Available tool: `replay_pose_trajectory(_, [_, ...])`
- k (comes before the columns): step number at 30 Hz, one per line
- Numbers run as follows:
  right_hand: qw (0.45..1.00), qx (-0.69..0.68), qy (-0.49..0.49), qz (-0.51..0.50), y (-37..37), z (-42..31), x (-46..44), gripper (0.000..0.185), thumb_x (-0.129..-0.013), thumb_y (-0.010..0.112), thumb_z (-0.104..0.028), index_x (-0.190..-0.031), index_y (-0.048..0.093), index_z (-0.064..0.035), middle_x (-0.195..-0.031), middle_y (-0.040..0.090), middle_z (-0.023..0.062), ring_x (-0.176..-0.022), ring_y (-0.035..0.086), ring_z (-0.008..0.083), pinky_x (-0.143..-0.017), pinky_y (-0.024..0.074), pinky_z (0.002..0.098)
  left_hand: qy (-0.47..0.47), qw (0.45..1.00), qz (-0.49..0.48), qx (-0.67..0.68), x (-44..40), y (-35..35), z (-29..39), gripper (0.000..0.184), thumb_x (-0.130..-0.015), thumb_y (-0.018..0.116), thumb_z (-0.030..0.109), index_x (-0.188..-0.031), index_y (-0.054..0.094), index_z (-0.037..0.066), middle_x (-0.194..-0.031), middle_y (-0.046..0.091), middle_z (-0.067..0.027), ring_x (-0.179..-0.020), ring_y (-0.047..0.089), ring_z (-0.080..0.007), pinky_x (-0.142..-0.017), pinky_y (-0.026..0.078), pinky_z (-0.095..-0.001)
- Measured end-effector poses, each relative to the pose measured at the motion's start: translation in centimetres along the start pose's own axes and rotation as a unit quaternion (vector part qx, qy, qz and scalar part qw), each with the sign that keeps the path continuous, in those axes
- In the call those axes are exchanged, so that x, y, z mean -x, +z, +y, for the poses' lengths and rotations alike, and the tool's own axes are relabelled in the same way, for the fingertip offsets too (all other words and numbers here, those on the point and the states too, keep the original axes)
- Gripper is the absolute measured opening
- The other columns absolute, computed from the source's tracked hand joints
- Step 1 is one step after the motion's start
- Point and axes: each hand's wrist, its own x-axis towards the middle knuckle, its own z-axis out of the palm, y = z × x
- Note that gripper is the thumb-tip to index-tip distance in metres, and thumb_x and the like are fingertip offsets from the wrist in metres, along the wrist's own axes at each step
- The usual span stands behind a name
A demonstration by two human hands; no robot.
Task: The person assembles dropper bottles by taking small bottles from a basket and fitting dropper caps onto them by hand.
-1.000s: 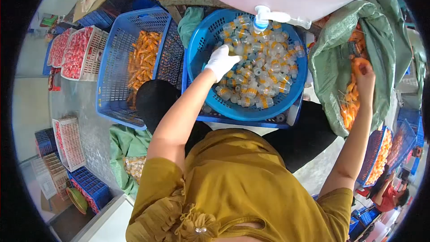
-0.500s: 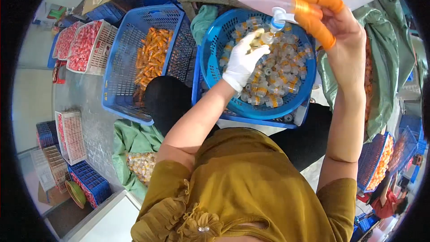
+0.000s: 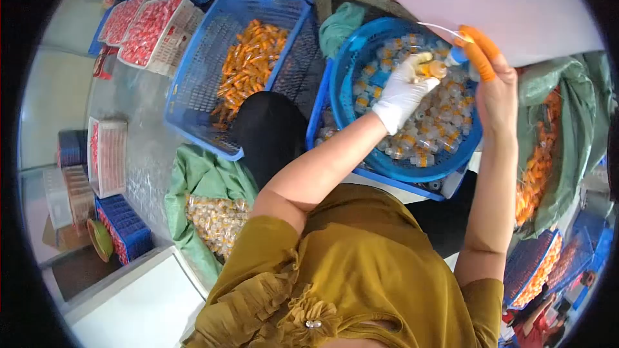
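My left hand (image 3: 407,87), in a white glove, closes around a small clear plastic bottle (image 3: 438,69) with an amber tint, above the blue round basket (image 3: 338,103). My right hand (image 3: 493,74), with orange covers on its fingers, is raised at the basket's far right side. Its fingers pinch a small blue and white plastic piece (image 3: 456,57), close to the bottle's end; I cannot tell whether the two touch. A thin white strip curves above the right fingers. Many small clear bottles with orange bands (image 3: 422,135) fill the basket.
On the left a blue crate (image 3: 187,90) holds orange pieces (image 3: 251,58). White baskets of red pieces (image 3: 151,35) stand beyond. A green sack (image 3: 193,167) of small clear pieces lies lower left. Another green sack (image 3: 567,109) with orange pieces stands right. A pale round surface (image 3: 490,6) overhangs the far side.
The view has shifted, so everything sits further right. My right hand has come lower and closer to my left, its spread fingers now drawn together. The blue and white piece is now by those fingers.
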Motion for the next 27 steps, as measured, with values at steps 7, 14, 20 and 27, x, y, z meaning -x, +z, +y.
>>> replay_pose_trajectory(7, [0.999, -0.018, 0.019, -0.041, -0.6, -0.2, -0.3, 0.023, -0.086, 0.066, -0.006, -0.109, 0.068, -0.0038, -0.105, 0.069, 0.002, -0.096, 0.061, 0.0096, -0.091, 0.0449, 0.0255, -0.009, 1.0, 0.007, 0.022, -0.1, -0.2, -0.3, 0.048, -0.082, 0.068, -0.001, -0.127, 0.049, 0.0, -0.116, 0.061, -0.0093, -0.106, 0.059, -0.0162, -0.093, 0.05, -0.0273])
replay_pose_trajectory(14, [0.964, 0.158, -0.214, -0.009, -0.3, -5.2, 0.3, 0.026, -0.076, 0.074, -0.002, -0.102, 0.07, -0.0061, -0.096, 0.069, 0.0018, -0.089, 0.061, 0.0102, -0.083, 0.0472, 0.0248, 0.01, 0.997, 0.007, -0.077, 0.1, -0.4, -0.3, 0.049, -0.082, 0.07, 0.003, -0.127, 0.051, 0.002, -0.115, 0.062, -0.006, -0.104, 0.059, -0.0137, -0.091, 0.047, -0.0264])
replay_pose_trajectory(20, [0.942, 0.272, -0.151, -0.129, -1.6, -5.0, 3.3, 0.027, -0.076, 0.07, 0.003, -0.102, 0.067, -0.0044, -0.097, 0.066, 0.0066, -0.089, 0.063, 0.0181, -0.079, 0.05, 0.0295, -0.012, 0.997, 0.016, -0.076, 1.7, -0.8, -0.2, 0.027, -0.087, 0.067, 0.012, -0.11, 0.055, 0.002, -0.097, 0.062, -0.0044, -0.083, 0.059, -0.0104, -0.076, 0.048, -0.0235])
replay_pose_trajectory(27, [0.909, 0.388, -0.125, -0.09, -6.7, -2.1, 6.3, 0.026, -0.077, 0.069, 0.001, -0.101, 0.066, -0.0064, -0.102, 0.062, 0.0106, -0.092, 0.061, 0.029, -0.08, 0.0513, 0.0352, -0.252, 0.953, -0.162, 0.037, 4.6, -3.5, 2.9, 0.03, -0.095, 0.055, 0.02, -0.119, 0.056, 0.002, -0.088, 0.061, -0.0011, -0.067, 0.051, -0.0094, -0.063, 0.042, -0.0218])
